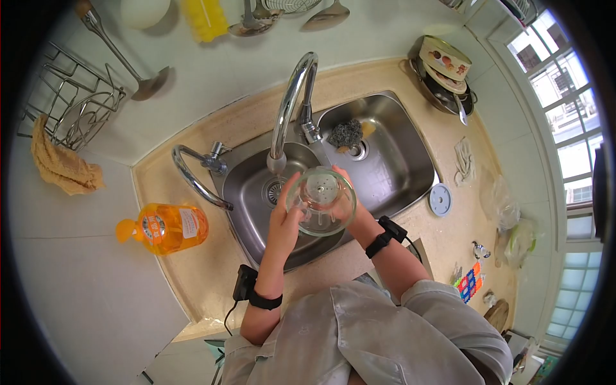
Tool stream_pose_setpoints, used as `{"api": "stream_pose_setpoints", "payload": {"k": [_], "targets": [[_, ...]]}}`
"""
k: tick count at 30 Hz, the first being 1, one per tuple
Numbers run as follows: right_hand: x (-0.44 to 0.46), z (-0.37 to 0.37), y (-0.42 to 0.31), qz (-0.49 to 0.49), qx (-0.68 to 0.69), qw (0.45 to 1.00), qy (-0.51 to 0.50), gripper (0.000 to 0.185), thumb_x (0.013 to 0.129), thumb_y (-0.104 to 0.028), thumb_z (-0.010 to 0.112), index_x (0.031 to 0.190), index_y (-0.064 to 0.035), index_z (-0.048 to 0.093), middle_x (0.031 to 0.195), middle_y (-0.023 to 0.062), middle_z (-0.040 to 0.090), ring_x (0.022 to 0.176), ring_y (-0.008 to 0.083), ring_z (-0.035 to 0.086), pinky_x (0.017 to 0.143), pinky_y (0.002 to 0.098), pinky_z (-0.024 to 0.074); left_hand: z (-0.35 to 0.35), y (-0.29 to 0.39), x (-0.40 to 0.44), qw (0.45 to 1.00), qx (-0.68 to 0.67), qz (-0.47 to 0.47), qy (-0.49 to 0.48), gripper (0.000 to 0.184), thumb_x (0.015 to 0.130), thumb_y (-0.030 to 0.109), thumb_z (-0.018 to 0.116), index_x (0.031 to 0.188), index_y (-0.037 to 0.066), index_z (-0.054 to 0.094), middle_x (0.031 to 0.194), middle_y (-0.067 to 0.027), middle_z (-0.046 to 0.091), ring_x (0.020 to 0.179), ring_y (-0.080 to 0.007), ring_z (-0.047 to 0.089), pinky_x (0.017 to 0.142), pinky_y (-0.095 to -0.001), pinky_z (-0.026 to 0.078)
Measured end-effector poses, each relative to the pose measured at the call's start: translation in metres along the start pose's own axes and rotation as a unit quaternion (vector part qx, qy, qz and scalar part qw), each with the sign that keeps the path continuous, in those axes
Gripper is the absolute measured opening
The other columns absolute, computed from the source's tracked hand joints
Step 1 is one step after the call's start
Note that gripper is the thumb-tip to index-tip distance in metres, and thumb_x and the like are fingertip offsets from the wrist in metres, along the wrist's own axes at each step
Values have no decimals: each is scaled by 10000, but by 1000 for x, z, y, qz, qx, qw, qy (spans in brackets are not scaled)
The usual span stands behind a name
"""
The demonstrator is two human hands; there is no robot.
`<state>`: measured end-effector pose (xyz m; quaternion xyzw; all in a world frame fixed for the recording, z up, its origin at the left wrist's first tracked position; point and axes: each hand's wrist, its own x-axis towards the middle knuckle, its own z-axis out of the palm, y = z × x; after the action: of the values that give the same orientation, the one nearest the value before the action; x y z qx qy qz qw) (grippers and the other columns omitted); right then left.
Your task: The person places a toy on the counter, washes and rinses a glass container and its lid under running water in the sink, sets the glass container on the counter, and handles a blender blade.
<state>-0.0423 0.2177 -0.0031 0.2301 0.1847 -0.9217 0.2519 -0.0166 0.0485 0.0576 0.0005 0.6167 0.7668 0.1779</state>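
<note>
Both of my hands are on a round, clear glass container (324, 221), held above the left sink basin (247, 205) near the divider. My left hand (283, 217) grips its left side, with the thumb showing at the glass. On the other side, my right hand (358, 208) is wrapped round it, and its fingertips show beyond the far rim. A pale round part with small dots shows through the glass; I cannot tell what it is. Just beyond the container hangs the spout of the tall chrome faucet (288, 109). No running water can be made out.
In the right basin (404, 160) a dark scouring pad (346, 133) lies by the drain. A second, smaller tap (192, 176) curves over the left edge. An orange soap bottle (172, 229) stands left; a grey-blue disc (440, 199) lies right. Stacked pans (443, 90) sit at the back right.
</note>
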Motion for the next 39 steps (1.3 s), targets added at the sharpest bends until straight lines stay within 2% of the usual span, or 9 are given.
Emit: {"api": "stream_pose_setpoints", "payload": {"k": [5, 7, 14, 18, 20, 27, 34, 38, 39], "targets": [[2, 0, -4, 32, -80, 995, -57, 479, 885, -476, 376, 1093, -97, 584, 995, 76, 625, 929, 237, 567, 799, 453, 446, -9, -7, 0, 996, -87, -35, 4, 587, 804, 48, 328, 1387, 111, 294, 1321, -124, 419, 934, -186, 558, 769, -290, 490], [3, 6, -2, 26, -73, 996, -37, 461, 892, -462, 380, 1085, -97, 584, 984, 69, 627, 912, 232, 574, 784, 455, 457, -12, -9, 0, 996, -74, -40, 13, 572, 794, 89, 316, 1365, 64, 301, 1335, -221, 373, 1003, -271, 574, 770, -328, 535], [11, 6, 10, -58, -73, 994, -63, 345, 932, -308, 377, 1083, -62, 566, 990, 90, 620, 867, 222, 597, 794, 439, 496, -19, -8, 0, 995, -71, -48, 43, 589, 778, 115, 340, 1365, 71, 305, 1299, -249, 414, 965, -273, 598, 783, -333, 531], [18, -7, 12, 3, -33, 994, -107, 263, 919, -211, 441, 1080, -39, 557, 979, 82, 617, 864, 197, 599, 786, 395, 511, -37, -24, -1, 974, -210, -79, 18, 586, 769, 138, 377, 1350, 76, 329, 1266, -246, 451, 983, -314, 595, 815, -384, 524], [17, 3, 15, -93, -173, 980, -14, 199, 891, -139, 518, 1055, -35, 559, 954, 57, 613, 865, 159, 596, 724, 353, 524, -54, -41, 4, 959, -272, -78, -2, 578, 770, 147, 405, 1340, 74, 342, 1252, -242, 467, 986, -328, 593, 826, -406, 520], [29, 33, 4, -82, -268, 960, -6, 138, 880, -101, 554, 1005, -42, 554, 832, 14, 578, 716, 80, 570, 623, 223, 480, -67, -77, 16, 929, -359, -92, 28, 462, 864, 171, 558, 1276, 39, 397, 1189, -212, 516, 1028, -325, 578, 763, -433, 554], [22, 80, -6, -209, -497, 837, -95, 80, 873, -91, 545, 907, -18, 547, 713, -25, 522, 561, 60, 455, 481, 206, 351, -81, -105, 51, 802, -580, -93, -111, 409, 917, 105, 482, 1280, -30, 350, 1210, -210, 490, 1018, -369, 571, 770, -367, 579], [38, 76, -9, -255, -627, 731, -85, 121, 846, -97, 583, 885, 1, 524, 712, 16, 526, 567, 89, 470, 496, 251, 385, -75, -117, 55, 831, -549, -54, -70, 404, 928, 75, 433, 1295, -48, 318, 1223, -276, 452, 1002, -406, 569, 802, -376, 568], [40, 72, -8, -253, -627, 732, -85, 121, 846, -97, 583, 885, 1, 524, 712, 16, 526, 567, 89, 470, 496, 251, 385, -77, -117, 54, 749, -637, -93, -155, 411, 930, 86, 427, 1298, -57, 310, 1228, -315, 425, 1011, -429, 555, 807, -405, 562]]}}
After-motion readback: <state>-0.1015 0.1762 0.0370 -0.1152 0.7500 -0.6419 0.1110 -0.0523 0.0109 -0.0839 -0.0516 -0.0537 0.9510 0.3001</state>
